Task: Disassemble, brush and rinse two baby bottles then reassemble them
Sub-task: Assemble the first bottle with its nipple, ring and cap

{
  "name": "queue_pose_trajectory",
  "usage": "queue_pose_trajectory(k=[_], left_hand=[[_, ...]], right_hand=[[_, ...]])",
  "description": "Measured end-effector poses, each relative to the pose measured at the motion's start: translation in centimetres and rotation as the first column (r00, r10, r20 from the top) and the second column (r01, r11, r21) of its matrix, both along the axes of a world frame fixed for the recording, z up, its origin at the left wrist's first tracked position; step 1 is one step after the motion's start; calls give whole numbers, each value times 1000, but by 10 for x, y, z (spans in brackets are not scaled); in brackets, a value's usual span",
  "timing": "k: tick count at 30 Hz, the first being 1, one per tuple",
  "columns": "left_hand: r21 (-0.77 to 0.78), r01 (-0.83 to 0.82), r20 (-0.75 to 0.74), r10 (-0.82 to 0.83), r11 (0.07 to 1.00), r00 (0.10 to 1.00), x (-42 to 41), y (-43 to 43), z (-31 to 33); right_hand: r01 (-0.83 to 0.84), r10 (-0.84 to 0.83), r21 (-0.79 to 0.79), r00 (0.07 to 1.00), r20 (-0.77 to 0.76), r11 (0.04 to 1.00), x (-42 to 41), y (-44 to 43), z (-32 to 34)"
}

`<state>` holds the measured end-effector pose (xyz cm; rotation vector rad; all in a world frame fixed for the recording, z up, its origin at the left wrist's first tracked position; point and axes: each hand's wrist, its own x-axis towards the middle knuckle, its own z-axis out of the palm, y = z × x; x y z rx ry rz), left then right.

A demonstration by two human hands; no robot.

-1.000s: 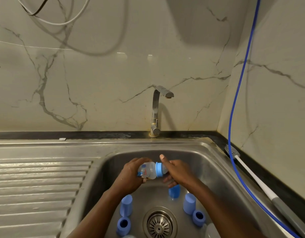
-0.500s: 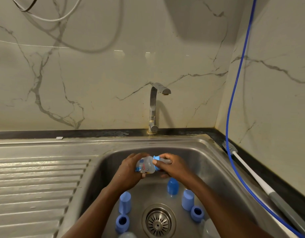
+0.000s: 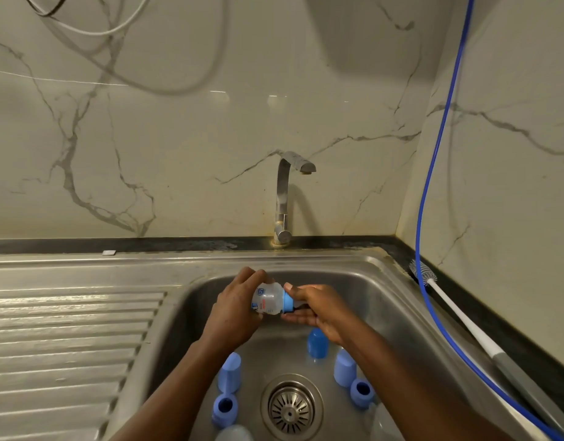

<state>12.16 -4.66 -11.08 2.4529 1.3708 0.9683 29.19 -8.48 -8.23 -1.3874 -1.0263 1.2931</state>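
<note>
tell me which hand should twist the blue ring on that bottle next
Right. The right hand has its thumb and fingers around the blue ring, while the left hand grips the bottle body, so it probably serves best as the steadying hand.

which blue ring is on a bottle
The ring on the neck of the bottle that the left hand holds; the right hand pinches it. The left loose ring and right loose ring sit beside the drain.

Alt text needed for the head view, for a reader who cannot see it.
Over a steel sink, the left hand grips a clear baby bottle sideways while the right hand pinches its blue collar. Loose blue caps and rings stand around the drain; no water runs from the tap, and a bottle brush lies on the right counter.
</note>
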Motion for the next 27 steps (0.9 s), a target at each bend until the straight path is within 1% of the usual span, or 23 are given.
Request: queue_pose_trajectory(k=[1, 2, 3, 4, 5, 6, 7, 8, 9, 10, 11, 12, 13, 14, 16, 18, 20, 22, 23, 24, 25, 27], left_hand=[[-16, -3, 16, 3, 1000, 1000, -1, 0, -2], [-31, -12, 23, 13, 999, 1000, -2, 0, -5], [-45, -35, 25, 37, 998, 999, -4, 0, -9], [-63, -70, 29, 72, 996, 997, -7, 1, -12], [-86, -104, 38, 108, 991, 993, -9, 2, -14], [-107, -127, 49, 133, 986, 990, -10, 2, -15], [-120, -137, 57, 145, 983, 988, -10, 2, -15], [-124, -135, 59, 143, 983, 988, -9, 1, -14], [-122, -125, 54, 132, 985, 990, -7, 1, -14], [-119, -115, 49, 121, 986, 991, -5, 0, -13], [-120, -109, 46, 115, 987, 992, -4, 0, -13], [-125, -109, 49, 116, 986, 992, -4, 0, -13], [-130, -112, 56, 120, 985, 991, -4, 0, -13], [-132, -115, 65, 124, 985, 990, -5, 0, -13], [-131, -115, 75, 125, 985, 989, -7, 1, -15], [-141, -108, 76, 119, 984, 990, -7, 1, -17], [-144, -109, 69, 119, 984, 990, -7, 1, -17], [-144, -117, 75, 129, 983, 989, -8, 2, -16], [-147, -123, 81, 136, 981, 987, -9, 2, -15], [-153, -130, 89, 145, 980, 986, -9, 2, -15], [-159, -139, 97, 155, 977, 983, -10, 1, -15], [-161, -156, 107, 175, 974, 979, -12, 0, -17]], right_hand=[[-23, 23, -6, 999, 29, 1000, 4, 1, 1], [-21, 22, -6, 995, 100, 1000, 8, 4, 0], [11, -11, 0, 977, 214, 1000, 14, 8, -1], [61, -64, 21, 930, 363, 998, 21, 14, -3], [96, -112, 57, 843, 526, 994, 27, 20, -4], [91, -126, 87, 720, 683, 992, 34, 25, -6], [44, -87, 76, 588, 804, 996, 38, 29, -10], [-19, 0, 10, 456, 890, 1000, 40, 32, -14], [-75, 109, -89, 328, 938, 993, 40, 35, -20], [-105, 209, -191, 206, 956, 976, 38, 36, -25], [-112, 281, -268, 120, 952, 957, 38, 38, -32], [-112, 321, -312, 66, 945, 943, 37, 39, -40], [-119, 332, -326, 39, 942, 938, 38, 41, -48], [-121, 338, -332, 28, 941, 935, 39, 41, -55], [-116, 329, -322, 45, 943, 940, 38, 40, -72], [-103, 294, -282, 129, 947, 954, 38, 34, -87], [-106, 227, -209, 203, 953, 972, 38, 31, -92], [-108, 81, -53, 272, 959, 993, 37, 32, -86], [-90, -18, 53, 348, 937, 995, 36, 34, -80], [-74, -89, 126, 383, 919, 989, 34, 34, -72], [-74, -134, 177, 397, 908, 981, 34, 34, -65], [-112, -55, 101, 352, 934, 989, 34, 29, -54]])
